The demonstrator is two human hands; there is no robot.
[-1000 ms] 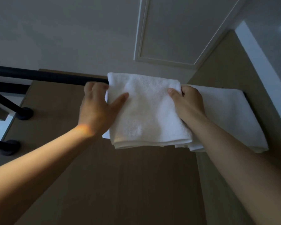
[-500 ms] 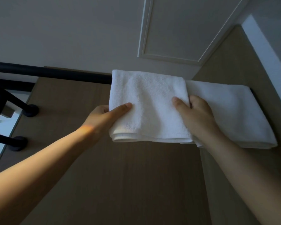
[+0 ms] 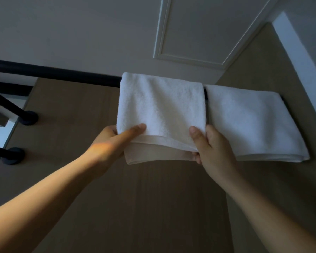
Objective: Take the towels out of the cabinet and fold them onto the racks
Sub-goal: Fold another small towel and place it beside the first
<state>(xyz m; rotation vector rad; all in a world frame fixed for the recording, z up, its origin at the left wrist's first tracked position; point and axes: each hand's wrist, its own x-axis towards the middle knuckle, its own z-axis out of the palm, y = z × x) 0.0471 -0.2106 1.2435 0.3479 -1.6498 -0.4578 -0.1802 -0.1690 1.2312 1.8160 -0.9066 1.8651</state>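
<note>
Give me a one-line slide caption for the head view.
The left hand and right hand pinch the lower corners of a white towel draped over the black rack bar, beside a second towel.

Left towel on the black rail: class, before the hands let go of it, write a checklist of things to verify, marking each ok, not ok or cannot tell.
1. Left towel draped over the black rail: ok.
2. Left hand pinches its lower left corner: ok.
3. Right hand pinches its lower right corner: ok.
4. Front and back layers end level: not ok, the back layer hangs lower.
5. Apart from the right towel: ok at the top, where rail shows between them.
6. Rail mounts firm: cannot tell.
</note>
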